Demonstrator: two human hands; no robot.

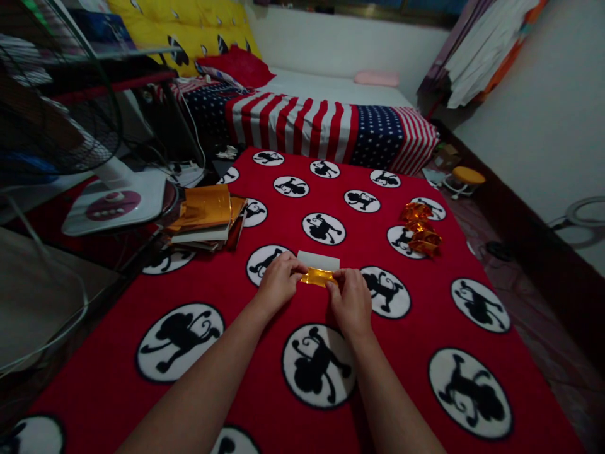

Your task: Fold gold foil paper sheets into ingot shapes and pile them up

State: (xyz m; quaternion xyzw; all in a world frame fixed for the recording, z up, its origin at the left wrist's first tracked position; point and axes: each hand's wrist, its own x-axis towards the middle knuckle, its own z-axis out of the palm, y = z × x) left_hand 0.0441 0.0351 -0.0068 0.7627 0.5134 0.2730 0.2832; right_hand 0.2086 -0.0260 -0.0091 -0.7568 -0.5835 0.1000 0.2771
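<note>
Between my two hands lies a sheet of gold foil paper (319, 277), its near part folded over with the shiny gold side up and its far part showing a pale back. My left hand (280, 281) pinches the left end of the fold between thumb and fingers. At the right end, my right hand (350, 299) grips the fold the same way. The paper rests on or just above the red blanket (331, 249); I cannot tell which.
A stack of gold foil sheets (205, 211) lies at the left edge. Several folded shiny gold pieces (420, 228) are heaped at the right. A fan base (116, 202) stands at the left. Beyond the blanket is a bed with a striped, starred cover (302, 123). A yellow-topped stool (467, 176) stands right.
</note>
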